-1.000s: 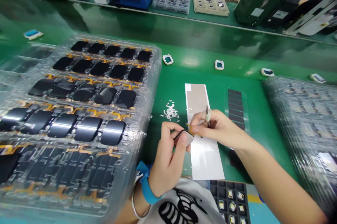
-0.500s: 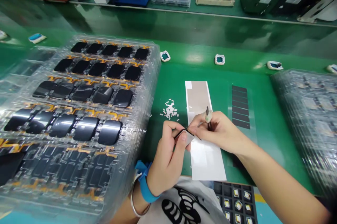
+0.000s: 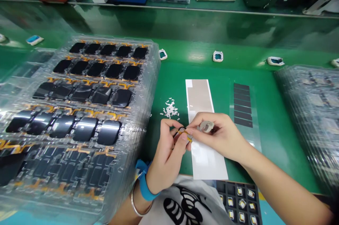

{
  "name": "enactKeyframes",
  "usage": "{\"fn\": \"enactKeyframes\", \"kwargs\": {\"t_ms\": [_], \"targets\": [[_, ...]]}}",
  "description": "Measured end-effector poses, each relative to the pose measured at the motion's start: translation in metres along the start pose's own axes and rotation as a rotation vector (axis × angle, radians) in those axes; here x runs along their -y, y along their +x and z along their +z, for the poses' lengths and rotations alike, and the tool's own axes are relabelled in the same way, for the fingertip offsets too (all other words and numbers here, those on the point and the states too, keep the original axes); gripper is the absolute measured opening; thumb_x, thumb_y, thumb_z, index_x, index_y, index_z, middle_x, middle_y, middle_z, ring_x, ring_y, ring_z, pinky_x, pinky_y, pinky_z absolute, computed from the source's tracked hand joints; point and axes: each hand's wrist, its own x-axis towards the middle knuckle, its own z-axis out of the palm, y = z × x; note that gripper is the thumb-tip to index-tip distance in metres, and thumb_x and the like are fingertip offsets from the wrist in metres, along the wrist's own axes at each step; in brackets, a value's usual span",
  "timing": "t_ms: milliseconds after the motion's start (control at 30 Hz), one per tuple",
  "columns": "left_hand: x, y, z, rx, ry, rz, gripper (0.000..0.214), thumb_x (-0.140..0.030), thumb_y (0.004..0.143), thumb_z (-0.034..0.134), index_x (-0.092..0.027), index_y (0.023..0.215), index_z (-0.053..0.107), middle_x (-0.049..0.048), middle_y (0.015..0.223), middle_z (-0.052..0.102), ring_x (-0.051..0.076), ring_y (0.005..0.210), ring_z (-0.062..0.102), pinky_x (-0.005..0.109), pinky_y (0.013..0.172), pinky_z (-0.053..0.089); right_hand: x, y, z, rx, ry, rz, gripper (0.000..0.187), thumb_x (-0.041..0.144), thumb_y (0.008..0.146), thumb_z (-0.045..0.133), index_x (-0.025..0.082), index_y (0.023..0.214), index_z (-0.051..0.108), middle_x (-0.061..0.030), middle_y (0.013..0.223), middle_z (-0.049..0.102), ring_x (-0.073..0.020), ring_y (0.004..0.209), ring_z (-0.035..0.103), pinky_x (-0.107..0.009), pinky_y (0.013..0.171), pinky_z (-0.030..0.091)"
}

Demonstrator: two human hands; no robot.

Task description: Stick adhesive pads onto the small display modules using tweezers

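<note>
Display panel [image 3: 182, 136] sits clasped in the left hand [image 3: 168, 156], just above a white liner sheet [image 3: 206, 158]. The right hand [image 3: 219, 135] pinches its orange flex cable [image 3: 185, 132], and a pale round-ended tool [image 3: 206, 126] held there has tipped flatter. Clear trays of panels [image 3: 156, 77] lie beyond on the left.

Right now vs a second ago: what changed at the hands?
The pale-handled tool in the right hand has tipped from upright to lying over, its round end showing. The orange flex strip now shows clearly at the right fingertips, against the small dark part in the left hand. Nothing was let go. The white sheet and stacked clear trays stayed put.
</note>
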Motion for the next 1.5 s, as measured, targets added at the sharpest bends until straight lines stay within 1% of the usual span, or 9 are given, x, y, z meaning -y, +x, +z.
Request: {"fn": "enactKeyframes", "kwargs": {"t_ms": [100,433,600,667,800,900,1000,1167,1500], "targets": [[0.002,0.001,0.000,0.011,0.007,0.016,0.015,-0.037,0.107,0.049,-0.026,0.108,0.039,-0.0043,0.081,0.054,0.009,0.070,0.054,0.016,0.059,0.042,0.001,-0.001,-0.001,0.002,-0.034,-0.018,0.019,0.033,0.086,0.075,0.018,0.077,0.068,-0.0013,0.065,0.073,-0.0133,0.061,0.068,-0.023,0.058,0.050],[0.002,0.002,0.001,0.014,0.150,0.099,0.014,-0.033,0.107,0.050,-0.025,0.110,0.038,-0.0033,0.080,0.056,0.011,0.071,0.058,0.019,0.060,0.046,0.003,0.003,-0.007,-0.031,-0.188,-0.086,0.025,0.041,0.090,0.068,0.020,0.077,0.067,0.0003,0.067,0.062,-0.0112,0.058,0.054,-0.025,0.052,0.042],[0.003,0.000,0.000,0.113,0.386,0.163,0.003,-0.026,0.109,0.041,-0.024,0.110,0.039,0.0023,0.088,0.068,0.016,0.082,0.068,0.029,0.072,0.051,0.013,-0.012,-0.034,-0.330,-0.201,-0.292,0.035,0.050,0.098,0.056,0.024,0.077,0.064,-0.0034,0.082,0.058,-0.0178,0.083,0.057,-0.033,0.079,0.049],[0.003,0.001,0.002,0.164,0.547,0.235,0.003,-0.024,0.108,0.041,-0.023,0.111,0.041,0.0063,0.097,0.072,0.020,0.090,0.071,0.035,0.079,0.053,0.009,-0.021,-0.042,-0.433,-0.211,-0.332,0.041,0.053,0.100,0.051,0.024,0.075,0.064,-0.0044,0.082,0.057,-0.0182,0.084,0.057,-0.032,0.076,0.049],[0.002,0.005,0.007,0.265,0.852,0.425,0.014,-0.021,0.107,0.041,-0.020,0.119,0.047,0.0135,0.120,0.072,0.030,0.119,0.066,0.048,0.095,0.053,-0.017,-0.029,-0.043,-0.527,-0.150,-0.158,0.049,0.060,0.098,0.052,0.020,0.071,0.061,-0.0027,0.073,0.059,-0.0126,0.061,0.058,-0.027,0.057,0.050],[0.002,0.008,0.009,0.330,0.994,0.496,0.019,-0.016,0.106,0.041,-0.017,0.124,0.046,0.0152,0.130,0.069,0.034,0.140,0.052,0.055,0.105,0.049,-0.034,-0.026,-0.039,-0.541,-0.099,-0.093,0.043,0.060,0.088,0.067,0.019,0.077,0.062,-0.0031,0.081,0.062,-0.0130,0.062,0.066,-0.027,0.061,0.058],[0.003,0.008,0.010,0.369,1.055,0.485,0.018,-0.013,0.105,0.040,-0.017,0.122,0.046,0.0156,0.132,0.068,0.035,0.145,0.046,0.055,0.107,0.048,-0.043,-0.023,-0.034,-0.527,-0.071,-0.091,0.037,0.052,0.081,0.079,0.020,0.084,0.061,-0.0024,0.084,0.062,-0.0139,0.064,0.068,-0.028,0.065,0.064],[0.002,0.010,0.009,0.400,1.076,0.472,0.023,-0.012,0.105,0.039,-0.017,0.126,0.046,0.0156,0.135,0.067,0.037,0.151,0.036,0.057,0.106,0.048,-0.046,-0.023,-0.029,-0.542,-0.065,-0.096,0.034,0.049,0.083,0.078,0.019,0.082,0.063,-0.0037,0.088,0.062,-0.0137,0.066,0.071,-0.028,0.072,0.066],[0.002,0.012,0.010,0.401,1.078,0.466,0.021,-0.012,0.105,0.040,-0.017,0.124,0.046,0.0151,0.134,0.068,0.037,0.150,0.037,0.054,0.106,0.046,-0.045,-0.020,-0.032,-0.535,0.056,-0.028,0.035,0.048,0.079,0.082,0.020,0.080,0.061,-0.0035,0.079,0.069,-0.0151,0.063,0.073,-0.028,0.070,0.066]]}}
